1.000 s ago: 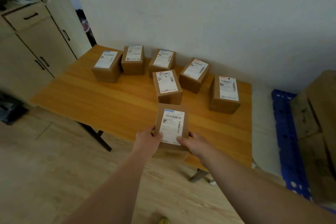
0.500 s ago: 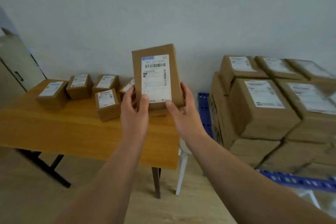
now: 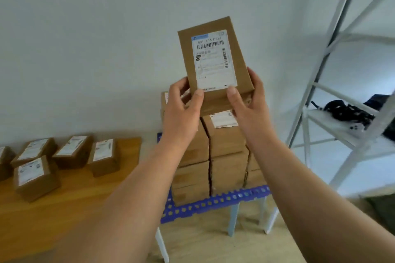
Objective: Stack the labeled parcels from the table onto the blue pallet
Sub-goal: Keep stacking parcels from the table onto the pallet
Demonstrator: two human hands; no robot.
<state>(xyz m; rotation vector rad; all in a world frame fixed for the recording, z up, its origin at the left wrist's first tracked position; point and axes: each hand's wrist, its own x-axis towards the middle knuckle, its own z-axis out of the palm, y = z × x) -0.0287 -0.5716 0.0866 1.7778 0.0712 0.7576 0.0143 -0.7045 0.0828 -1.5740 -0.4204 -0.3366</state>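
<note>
I hold a brown cardboard parcel (image 3: 213, 62) with a white barcode label up in the air, above the stack of parcels (image 3: 226, 156) on the blue pallet (image 3: 215, 200). My left hand (image 3: 181, 111) grips its lower left edge, thumb on the label side. My right hand (image 3: 248, 109) grips its lower right edge the same way. Several more labeled parcels (image 3: 72, 151) lie on the wooden table (image 3: 53, 215) at the lower left.
A white metal shelf frame (image 3: 333, 96) stands to the right with dark items (image 3: 346, 111) on a shelf. The pallet rests on pale legs (image 3: 233, 220) over a wooden floor. A plain wall lies behind.
I lifted the parcel off the table and carried it right and upward. My view has swung from the table to the pallet stack.
</note>
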